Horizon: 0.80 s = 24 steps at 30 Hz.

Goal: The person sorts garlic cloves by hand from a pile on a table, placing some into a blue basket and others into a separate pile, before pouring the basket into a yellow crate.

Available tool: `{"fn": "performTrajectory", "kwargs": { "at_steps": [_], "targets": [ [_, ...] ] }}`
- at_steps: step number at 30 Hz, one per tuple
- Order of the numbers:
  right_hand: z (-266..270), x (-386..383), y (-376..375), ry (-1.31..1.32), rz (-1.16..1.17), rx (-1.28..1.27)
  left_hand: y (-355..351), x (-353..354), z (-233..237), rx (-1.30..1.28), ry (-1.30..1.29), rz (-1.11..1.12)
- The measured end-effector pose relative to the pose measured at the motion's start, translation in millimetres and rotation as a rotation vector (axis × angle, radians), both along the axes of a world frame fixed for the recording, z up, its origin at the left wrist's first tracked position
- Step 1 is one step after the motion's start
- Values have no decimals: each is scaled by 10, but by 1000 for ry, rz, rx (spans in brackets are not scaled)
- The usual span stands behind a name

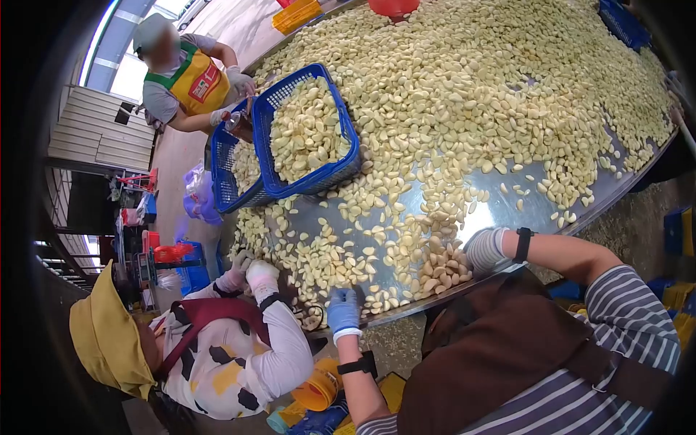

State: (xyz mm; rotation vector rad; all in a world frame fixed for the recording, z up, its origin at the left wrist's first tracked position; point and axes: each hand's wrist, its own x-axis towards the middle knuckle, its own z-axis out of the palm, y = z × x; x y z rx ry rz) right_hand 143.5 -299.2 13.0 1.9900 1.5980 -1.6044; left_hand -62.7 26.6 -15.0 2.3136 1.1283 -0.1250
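A wide steel table (507, 210) is covered with peeled garlic cloves (471, 80). My right hand (484, 249), in a pale glove with a black wrist strap, is cupped against a small heap of browner cloves (444, 268) at the near table edge. My left hand (343, 310), in a blue glove, rests on the table rim with its fingers curled among loose cloves; whether it grips anything is hidden. I wear a striped shirt and a brown apron.
A blue basket (341, 170) full of cloves leans on a second blue basket (225, 192) at the far left. A person in a yellow apron (196, 83) holds them. A person in a yellow hat (109, 333) works at my left, gloved hands (250, 272) on the cloves. An orange bucket (319, 391) stands below.
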Motion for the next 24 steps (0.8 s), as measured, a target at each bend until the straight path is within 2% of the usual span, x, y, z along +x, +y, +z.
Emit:
{"fn": "performTrajectory", "kwargs": {
  "at_steps": [1, 2, 3, 4, 5, 6, 7, 9, 10, 13, 18, 20, 24],
  "targets": [
    [-97, -32, 114, -23, 100, -91, -194, 102, 179, -19, 9, -33],
    [-254, -72, 187, -24, 106, -87, -317, 184, 269, -37, 17, -68],
    [-412, -115, 244, -21, 186, -26, -307, 217, 165, 37, 21, -138],
    [-264, -118, 316, -19, 265, 34, -487, 420, 437, -153, 92, 7],
    [-102, -123, 389, -16, 213, -73, -447, 465, 283, -14, 62, -133],
    [-41, -133, 487, -21, 215, -76, -401, 510, 129, 124, 30, -273],
    [-2, -164, 549, 9, 199, -74, -427, 637, 175, 121, 25, -270],
    [59, -215, 644, 82, 147, -16, -470, 913, 248, 224, 263, -493],
    [16, -259, 683, 77, 147, -20, -451, 964, 202, 221, 257, -492],
    [-90, -356, 730, 26, 116, 91, -380, 1101, 86, 289, 287, -678],
    [-63, -307, 564, 104, -69, 122, -383, 1041, -14, 295, 333, -641],
    [-139, -330, 496, 175, -166, 161, -342, 975, -67, 263, 198, -628],
    [-178, -333, 716, 89, -35, 124, -328, 1042, -67, 263, 262, -636]
  ]
}}
